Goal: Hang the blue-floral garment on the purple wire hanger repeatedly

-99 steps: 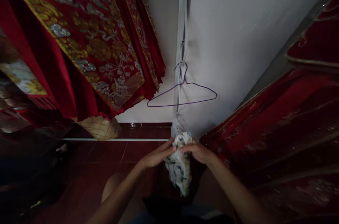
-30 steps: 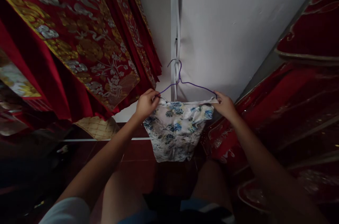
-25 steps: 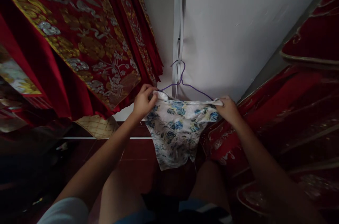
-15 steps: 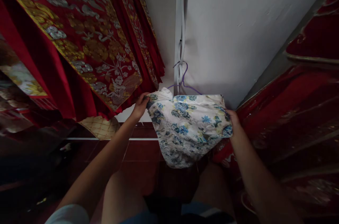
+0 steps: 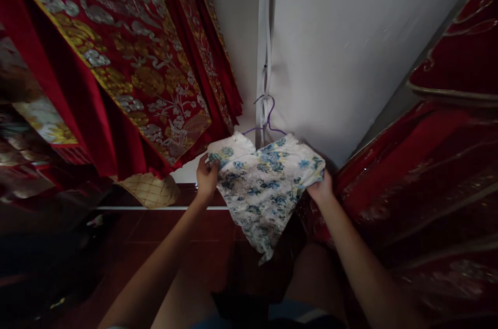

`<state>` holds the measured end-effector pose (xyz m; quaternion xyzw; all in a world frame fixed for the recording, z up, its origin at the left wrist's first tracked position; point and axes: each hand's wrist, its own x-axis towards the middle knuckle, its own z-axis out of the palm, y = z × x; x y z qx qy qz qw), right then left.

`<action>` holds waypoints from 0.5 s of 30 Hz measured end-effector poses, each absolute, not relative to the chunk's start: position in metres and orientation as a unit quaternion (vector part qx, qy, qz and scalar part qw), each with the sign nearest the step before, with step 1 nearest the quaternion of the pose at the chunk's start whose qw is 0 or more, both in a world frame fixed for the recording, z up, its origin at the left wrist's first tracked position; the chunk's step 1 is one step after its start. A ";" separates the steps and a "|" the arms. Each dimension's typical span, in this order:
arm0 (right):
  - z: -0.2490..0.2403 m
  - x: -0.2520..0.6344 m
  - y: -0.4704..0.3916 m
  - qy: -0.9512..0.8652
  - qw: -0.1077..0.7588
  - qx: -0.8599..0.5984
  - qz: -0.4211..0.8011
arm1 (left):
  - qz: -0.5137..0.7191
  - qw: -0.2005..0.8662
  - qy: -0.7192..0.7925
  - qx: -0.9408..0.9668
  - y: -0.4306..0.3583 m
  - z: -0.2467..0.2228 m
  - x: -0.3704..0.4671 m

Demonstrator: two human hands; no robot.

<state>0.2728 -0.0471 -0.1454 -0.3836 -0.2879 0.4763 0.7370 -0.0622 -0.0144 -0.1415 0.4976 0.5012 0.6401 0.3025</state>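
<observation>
A white shirt (image 5: 268,178) with blue and yellow flowers hangs on a purple hanger (image 5: 270,116) in front of me. Its hem tapers to a crumpled point low in the middle. My left hand (image 5: 207,176) pinches the left sleeve edge, thumb on the front of the cloth. At the other sleeve, my right hand (image 5: 322,186) has its fingers under and behind the fabric, closed on it; the fingertips are hidden. The hanger's shoulders run into the neck opening, and its hook sits by a pale cable on the wall.
Red embroidered cloth (image 5: 155,69) with gold and silver patterns hangs at the left. White cables (image 5: 267,23) run down the wall corner. Dark red padded furniture (image 5: 408,178) stands close on the right. Below lies a red tiled floor (image 5: 187,256).
The shirt's right shoulder now lies over the hanger and slopes down, where its top edge was stretched level before. My right hand has moved left and slightly down; my left hand is lower.
</observation>
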 end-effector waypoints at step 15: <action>-0.073 0.277 -0.083 -0.331 0.740 -0.461 0.362 | 0.578 0.040 0.471 0.665 -0.062 -0.114 -0.035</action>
